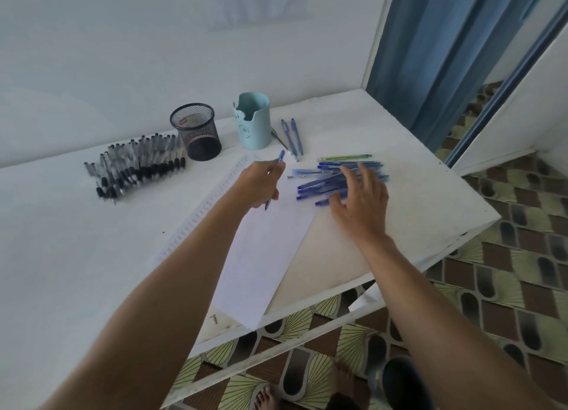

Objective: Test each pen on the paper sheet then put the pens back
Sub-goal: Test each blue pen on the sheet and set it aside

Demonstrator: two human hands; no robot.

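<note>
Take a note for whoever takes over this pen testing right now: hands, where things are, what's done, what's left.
Left hand grips a blue pen, tip down over the paper sheet.
Right hand is open, fingers spread over the blue pen pile.
Black pens lie in a row left of the mesh cup; two blue pens and a green pen lie near the light blue cup.
No pens stick out of either cup.
Which pens are tested cannot be told.
Left: test the rest, put all back.
</note>
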